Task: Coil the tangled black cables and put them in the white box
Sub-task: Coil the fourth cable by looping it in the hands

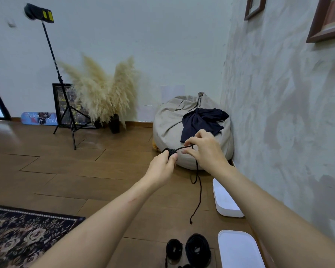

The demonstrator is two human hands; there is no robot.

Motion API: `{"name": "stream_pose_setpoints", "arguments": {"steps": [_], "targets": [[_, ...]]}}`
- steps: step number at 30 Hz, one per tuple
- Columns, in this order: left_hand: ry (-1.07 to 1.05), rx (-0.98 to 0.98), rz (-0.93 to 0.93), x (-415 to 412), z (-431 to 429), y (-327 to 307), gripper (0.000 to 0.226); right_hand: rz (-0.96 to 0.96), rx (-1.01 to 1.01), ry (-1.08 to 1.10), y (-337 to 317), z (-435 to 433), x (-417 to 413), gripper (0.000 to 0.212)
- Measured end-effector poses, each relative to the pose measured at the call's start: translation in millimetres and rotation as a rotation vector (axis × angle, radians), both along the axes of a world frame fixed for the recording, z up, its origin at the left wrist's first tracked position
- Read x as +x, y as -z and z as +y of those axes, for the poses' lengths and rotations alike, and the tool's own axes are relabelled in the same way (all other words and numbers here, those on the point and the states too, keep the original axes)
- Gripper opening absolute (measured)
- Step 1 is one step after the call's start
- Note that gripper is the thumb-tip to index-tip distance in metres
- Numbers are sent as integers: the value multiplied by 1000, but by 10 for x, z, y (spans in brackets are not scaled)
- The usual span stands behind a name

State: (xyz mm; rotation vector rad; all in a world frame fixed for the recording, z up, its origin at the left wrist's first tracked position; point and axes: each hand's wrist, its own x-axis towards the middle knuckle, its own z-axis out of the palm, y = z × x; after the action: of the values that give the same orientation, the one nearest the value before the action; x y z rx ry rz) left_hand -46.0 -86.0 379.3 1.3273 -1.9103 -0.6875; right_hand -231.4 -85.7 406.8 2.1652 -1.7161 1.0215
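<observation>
Both hands are up in front of the chest in the head view, working close together. Left hand (162, 165) has its fingers and thumb curled round a small wound bundle (170, 151) of black cable. Right hand (203, 149) pinches the strand where it leaves the bundle, the other fingers loosely bent. From that pinch the loose tail (198, 190) hangs down freely, and its end dangles above the wooden floor (85, 171).

Two finished coils (197, 248) lie side by side on the floor near the person's feet. To their right, against the wall, sits the white box (226, 202), partly hidden by the right forearm; a second white piece (238, 250), lid or tray I cannot tell, lies nearer the camera. Behind the hands is a beige bean bag (172, 122) with a dark cloth (201, 120) on it.

The step looks like wrapping the last length round the bundle. To do it well, the left thumb should pin the loops so none slip, while the right hand lays each turn snug beside the last and feeds the tail without twisting it, then tucks the end under a turn.
</observation>
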Motion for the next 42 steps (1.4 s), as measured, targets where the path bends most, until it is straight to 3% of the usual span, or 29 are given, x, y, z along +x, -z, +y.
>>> {"name": "stream_pose_setpoints", "arguments": {"steps": [8, 17, 19, 22, 24, 29, 33, 37, 42], "targets": [[-18, -44, -24, -10, 35, 14, 36, 168, 244, 27, -40, 24, 41, 22], [-51, -64, -93, -54, 62, 8, 36, 61, 407, 83, -49, 79, 145, 20], [-59, -62, -112, -41, 48, 24, 36, -36, 509, 69, -67, 96, 131, 17], [-54, -41, -132, -51, 54, 50, 37, -390, 719, -1, -32, 120, 124, 12], [-47, -39, -144, -80, 68, 62, 37, -513, 775, -24, -18, 127, 119, 13], [-71, -42, -122, -93, 71, 66, 38, -445, 690, 3, 51, 78, 98, 13], [-92, -47, -92, -86, 78, 56, 39, -311, 614, 66, 82, 76, 30, 31], [-113, -72, -40, -90, 73, 36, 43, -105, 543, 162, 21, 63, -37, 19], [-106, -86, -38, -97, 80, 38, 41, -127, 529, 65, 78, 59, -38, 16]]}}
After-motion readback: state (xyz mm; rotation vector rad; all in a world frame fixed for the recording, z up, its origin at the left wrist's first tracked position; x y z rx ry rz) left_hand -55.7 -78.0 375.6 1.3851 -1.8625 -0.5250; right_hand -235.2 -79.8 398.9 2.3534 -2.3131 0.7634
